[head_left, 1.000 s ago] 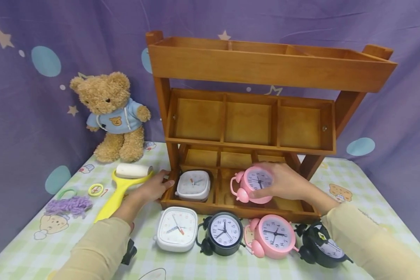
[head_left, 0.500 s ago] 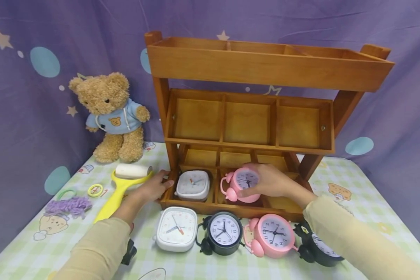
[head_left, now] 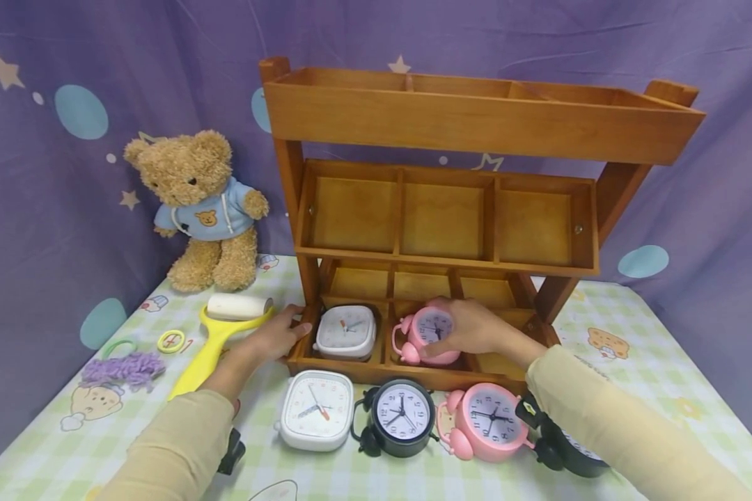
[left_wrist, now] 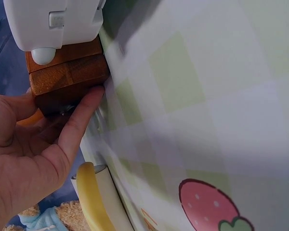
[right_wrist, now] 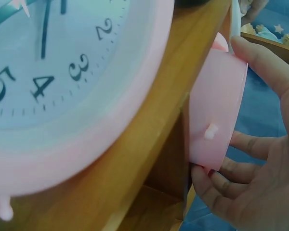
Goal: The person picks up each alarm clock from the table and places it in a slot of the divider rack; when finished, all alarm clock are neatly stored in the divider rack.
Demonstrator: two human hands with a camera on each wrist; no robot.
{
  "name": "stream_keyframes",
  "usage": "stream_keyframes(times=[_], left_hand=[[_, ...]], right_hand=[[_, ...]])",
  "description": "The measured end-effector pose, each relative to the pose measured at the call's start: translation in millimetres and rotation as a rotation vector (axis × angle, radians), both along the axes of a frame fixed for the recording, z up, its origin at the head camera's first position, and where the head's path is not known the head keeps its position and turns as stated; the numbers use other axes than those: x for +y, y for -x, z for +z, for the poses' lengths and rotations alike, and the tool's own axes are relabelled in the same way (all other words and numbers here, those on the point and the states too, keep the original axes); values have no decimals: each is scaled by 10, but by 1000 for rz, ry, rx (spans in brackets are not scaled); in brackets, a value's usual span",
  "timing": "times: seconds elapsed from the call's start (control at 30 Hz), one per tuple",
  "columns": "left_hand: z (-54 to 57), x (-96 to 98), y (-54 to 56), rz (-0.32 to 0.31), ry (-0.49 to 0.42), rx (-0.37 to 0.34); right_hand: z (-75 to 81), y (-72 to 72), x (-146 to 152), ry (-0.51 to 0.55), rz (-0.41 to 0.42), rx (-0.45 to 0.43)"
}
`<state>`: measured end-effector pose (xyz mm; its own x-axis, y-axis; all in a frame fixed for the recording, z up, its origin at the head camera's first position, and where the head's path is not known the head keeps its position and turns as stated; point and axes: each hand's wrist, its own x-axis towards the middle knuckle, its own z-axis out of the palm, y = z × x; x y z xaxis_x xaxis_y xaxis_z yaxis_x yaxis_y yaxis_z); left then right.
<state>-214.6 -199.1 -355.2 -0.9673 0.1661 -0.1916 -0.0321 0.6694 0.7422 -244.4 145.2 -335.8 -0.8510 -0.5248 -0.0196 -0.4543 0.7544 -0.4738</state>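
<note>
My right hand (head_left: 476, 328) holds a pink twin-bell alarm clock (head_left: 435, 325) in the bottom middle compartment of a brown wooden shelf (head_left: 476, 125). The clock lies tilted back, bells to the left. In the right wrist view, thumb and fingers (right_wrist: 250, 144) span its pink case (right_wrist: 216, 106) from opposite sides. At the shelf's lower left corner, my left hand (head_left: 276, 337) grips the wooden frame; the left wrist view has its thumb and fingers around the wood end (left_wrist: 70, 79). A white square alarm clock (head_left: 346, 330) sits in the bottom left compartment.
Along the front stand a white square clock (head_left: 317, 410), a black clock (head_left: 403, 412), another pink clock (head_left: 494, 421) and a black clock (head_left: 567, 445) partly behind my right sleeve. Leftward are a yellow lint roller (head_left: 207, 355), purple yarn (head_left: 125, 369) and a teddy bear (head_left: 207, 209).
My right hand has shifted left and slightly down with the pink alarm clock, bringing it into the bottom middle compartment. The left hand has stayed on the shelf corner.
</note>
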Motion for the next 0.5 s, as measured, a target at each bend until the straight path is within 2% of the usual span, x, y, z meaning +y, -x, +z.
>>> stream_keyframes(times=[0.27, 0.5], left_hand=[[-7, 3, 6, -12, 33, 33], [-2, 4, 3, -12, 42, 25]], right_hand=[[-74, 44, -69, -29, -10, -14], [-109, 43, -103, -38, 22, -7]])
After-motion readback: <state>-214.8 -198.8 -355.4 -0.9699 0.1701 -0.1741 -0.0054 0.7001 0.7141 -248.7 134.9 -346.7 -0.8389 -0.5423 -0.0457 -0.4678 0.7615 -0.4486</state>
